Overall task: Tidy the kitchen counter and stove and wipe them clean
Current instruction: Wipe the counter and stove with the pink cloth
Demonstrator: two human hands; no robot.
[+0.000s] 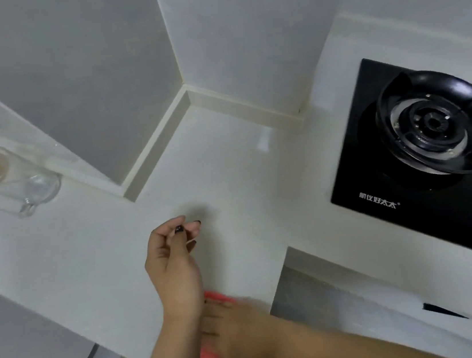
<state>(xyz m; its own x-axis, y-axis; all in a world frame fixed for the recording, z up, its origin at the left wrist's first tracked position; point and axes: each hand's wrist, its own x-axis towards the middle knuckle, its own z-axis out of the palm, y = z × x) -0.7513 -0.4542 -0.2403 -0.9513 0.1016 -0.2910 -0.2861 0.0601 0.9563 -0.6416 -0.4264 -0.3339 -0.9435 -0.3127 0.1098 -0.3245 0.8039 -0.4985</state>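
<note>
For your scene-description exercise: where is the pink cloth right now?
In the head view, the pink cloth lies low and centre on the white counter, near its front edge, under the flat right hand, just behind the left hand.

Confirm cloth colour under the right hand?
Pink-coral cloth, partly covered by the right hand; head view only.

Pink cloth, black stove, white counter.
</note>
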